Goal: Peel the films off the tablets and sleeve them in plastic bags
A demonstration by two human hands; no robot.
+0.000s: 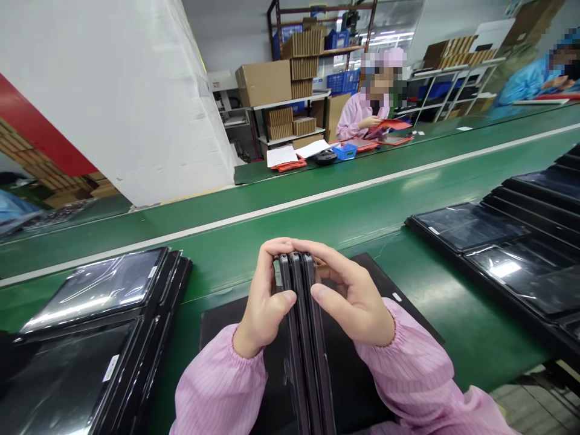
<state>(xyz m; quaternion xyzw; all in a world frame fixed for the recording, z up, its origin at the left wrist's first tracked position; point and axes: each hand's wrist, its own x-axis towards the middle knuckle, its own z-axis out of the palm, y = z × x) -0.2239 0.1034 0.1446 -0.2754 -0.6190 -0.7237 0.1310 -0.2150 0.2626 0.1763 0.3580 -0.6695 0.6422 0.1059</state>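
Three thin dark tablets (304, 338) stand on edge, pressed side by side, over a black mat (357, 374) on the green bench. My left hand (270, 296) is closed round their left side, its thumb on the near edges and its fingers over the far end. From the right, my right hand (348, 290) grips the same tablets, thumb against the rightmost one. The fingertips of both hands meet at the far top corner. Parts of the fingers are hidden behind the tablets.
Stacked black trays with tablets stand on the left (104, 290) and on the right (493, 226). A green conveyor belt (317, 208) runs across beyond. Behind it a co-worker in pink (362, 112) handles a red item. A white pillar (113, 90) rises at the left.
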